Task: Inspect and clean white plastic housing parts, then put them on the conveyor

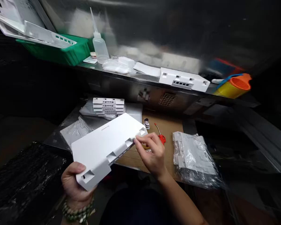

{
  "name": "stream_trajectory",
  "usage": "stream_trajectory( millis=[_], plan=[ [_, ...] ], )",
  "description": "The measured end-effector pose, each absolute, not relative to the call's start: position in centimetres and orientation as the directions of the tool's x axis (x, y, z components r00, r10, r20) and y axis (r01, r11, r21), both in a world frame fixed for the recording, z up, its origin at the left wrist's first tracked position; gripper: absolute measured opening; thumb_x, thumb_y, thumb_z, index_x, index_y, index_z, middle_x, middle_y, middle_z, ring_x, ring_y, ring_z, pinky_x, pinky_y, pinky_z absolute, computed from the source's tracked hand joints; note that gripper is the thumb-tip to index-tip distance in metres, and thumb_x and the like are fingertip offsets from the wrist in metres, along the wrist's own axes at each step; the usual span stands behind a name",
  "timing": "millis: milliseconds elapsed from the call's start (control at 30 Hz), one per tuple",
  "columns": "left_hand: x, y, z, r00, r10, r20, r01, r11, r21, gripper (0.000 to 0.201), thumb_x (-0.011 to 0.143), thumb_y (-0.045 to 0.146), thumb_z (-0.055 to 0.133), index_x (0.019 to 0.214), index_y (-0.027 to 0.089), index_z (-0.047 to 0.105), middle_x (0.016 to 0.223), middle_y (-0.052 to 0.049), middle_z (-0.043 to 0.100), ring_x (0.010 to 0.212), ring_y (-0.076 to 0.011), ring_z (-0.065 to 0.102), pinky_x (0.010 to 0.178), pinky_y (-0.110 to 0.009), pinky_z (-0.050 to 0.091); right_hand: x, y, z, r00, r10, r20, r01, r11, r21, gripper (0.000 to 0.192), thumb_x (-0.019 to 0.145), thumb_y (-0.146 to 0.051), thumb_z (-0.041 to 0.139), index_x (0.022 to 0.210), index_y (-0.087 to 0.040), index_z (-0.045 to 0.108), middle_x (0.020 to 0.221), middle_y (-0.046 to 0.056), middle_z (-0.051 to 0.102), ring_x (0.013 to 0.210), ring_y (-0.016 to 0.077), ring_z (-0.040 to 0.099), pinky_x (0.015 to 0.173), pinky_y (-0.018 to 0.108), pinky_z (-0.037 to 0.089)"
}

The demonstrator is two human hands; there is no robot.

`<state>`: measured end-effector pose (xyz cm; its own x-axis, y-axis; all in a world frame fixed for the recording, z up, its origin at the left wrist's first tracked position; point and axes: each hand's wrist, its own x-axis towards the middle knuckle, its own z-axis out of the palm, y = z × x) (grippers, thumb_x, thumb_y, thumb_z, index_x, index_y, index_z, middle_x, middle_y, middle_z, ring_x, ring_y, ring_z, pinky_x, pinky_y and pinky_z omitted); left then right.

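The left hand (pixel 76 184) cups the near corner of the white casing (pixel 105 147), tilting it up over the bench so its slotted edge faces the right hand (pixel 152 153), whose fingertips (pixel 137 140) pinch that edge at the far end, scissors (pixel 161 136) just beyond.

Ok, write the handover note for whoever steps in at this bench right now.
Left hand: grips the near corner of the white casing, holding it tilted above the bench.
Right hand: fingertips pinch at the casing's slotted edge near its far end.
Nearby: stack of casings behind, bagged parts to the right, red-handled tool on the cardboard mat.
Done: one casing in hand.
Left: whatever is being handled at that edge is too small to tell; the stack and the bagged parts lie untouched.
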<state>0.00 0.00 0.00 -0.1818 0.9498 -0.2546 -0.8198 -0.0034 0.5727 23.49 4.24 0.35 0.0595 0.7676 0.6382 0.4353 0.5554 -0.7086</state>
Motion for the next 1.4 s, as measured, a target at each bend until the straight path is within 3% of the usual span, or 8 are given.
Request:
stream_trajectory(
  millis=[200,533,667,900,1033,1133,1233,1400],
  plan=[
    [1.3,0.1,1.0,-0.166,0.924,-0.346,-0.848,0.045,0.529,0.095,0.055,0.001,0.053,0.145,0.032,0.054,0.104,-0.002,0.082,0.07,-0.0303,0.078,0.073,-0.05,0.067,22.8,3.4,1.2,0.074,0.832,0.55,0.301,0.507,-0.808,0.012,0.089,-0.012,0.074,0.097,-0.02,0.079,0.081,0.002,0.064,0.072,0.0144,0.06,0.063,0.029,0.05],
    [3.4,0.6,1.8,-0.227,0.886,-0.405,-0.87,0.003,0.493,0.096,0.054,0.004,0.052,0.148,0.023,0.052,0.114,-0.007,0.08,0.098,-0.0371,0.077,0.099,-0.061,0.057,20.8,2.6,1.3,0.036,0.762,0.646,0.413,0.577,-0.704,0.01,0.089,-0.01,0.072,0.094,-0.018,0.075,0.08,0.005,0.065,0.073,0.0167,0.06,0.065,0.031,0.051],
    [4.0,0.7,2.2,-0.256,0.854,-0.453,-0.856,0.018,0.517,0.095,0.052,0.007,0.054,0.146,0.022,0.054,0.11,-0.007,0.081,0.092,-0.0367,0.078,0.099,-0.062,0.056,20.5,2.2,1.5,-0.014,0.764,0.645,0.38,0.601,-0.704,0.008,0.088,-0.01,0.073,0.093,-0.017,0.074,0.079,0.005,0.065,0.072,0.0168,0.061,0.064,0.031,0.051],
    [4.4,0.7,2.9,-0.247,0.802,-0.544,-0.866,0.07,0.495,0.091,0.051,0.009,0.054,0.141,0.021,0.059,0.097,-0.005,0.082,0.082,-0.0356,0.078,0.094,-0.063,0.058,21.1,2.4,0.9,0.06,0.81,0.583,0.4,0.516,-0.758,0.01,0.09,-0.012,0.072,0.095,-0.02,0.075,0.081,0.004,0.065,0.074,0.0173,0.061,0.066,0.032,0.051],
    [4.6,0.7,3.2,-0.22,0.801,-0.557,-0.878,0.087,0.471,0.09,0.052,0.009,0.054,0.141,0.019,0.059,0.097,-0.007,0.082,0.087,-0.0361,0.078,0.095,-0.061,0.058,20.5,1.5,1.5,-0.024,0.842,0.54,0.261,0.526,-0.809,0.01,0.088,-0.013,0.073,0.095,-0.02,0.077,0.079,0.003,0.064,0.071,0.0158,0.06,0.06,0.029,0.049],
    [4.6,0.7,3.2,-0.204,0.804,-0.558,-0.881,0.098,0.463,0.088,0.053,0.01,0.053,0.141,0.019,0.059,0.097,-0.007,0.082,0.086,-0.0355,0.078,0.095,-0.06,0.059,20.9,1.3,1.9,0.029,0.888,0.459,0.172,0.448,-0.877,0.011,0.089,-0.014,0.073,0.096,-0.021,0.078,0.078,0.002,0.062,0.067,0.0138,0.056,0.056,0.027,0.047],
    [4.6,0.8,3.2,-0.191,0.811,-0.553,-0.89,0.094,0.446,0.088,0.054,0.01,0.052,0.141,0.019,0.058,0.096,-0.006,0.082,0.086,-0.0347,0.079,0.096,-0.058,0.059,21.5,1.8,1.8,0.092,0.881,0.465,0.247,0.432,-0.868,0.01,0.09,-0.013,0.073,0.094,-0.02,0.078,0.077,0.001,0.061,0.066,0.0132,0.053,0.058,0.028,0.046],
    [4.9,1.0,3.2,-0.178,0.811,-0.557,-0.9,0.094,0.425,0.086,0.055,0.008,0.052,0.14,0.017,0.058,0.09,-0.006,0.082,0.089,-0.0347,0.078,0.096,-0.056,0.059,20.8,1.8,1.3,-0.003,0.845,0.534,0.321,0.507,-0.8,0.01,0.09,-0.012,0.071,0.096,-0.018,0.077,0.082,0.004,0.064,0.073,0.0157,0.059,0.064,0.031,0.048]
  ],
)
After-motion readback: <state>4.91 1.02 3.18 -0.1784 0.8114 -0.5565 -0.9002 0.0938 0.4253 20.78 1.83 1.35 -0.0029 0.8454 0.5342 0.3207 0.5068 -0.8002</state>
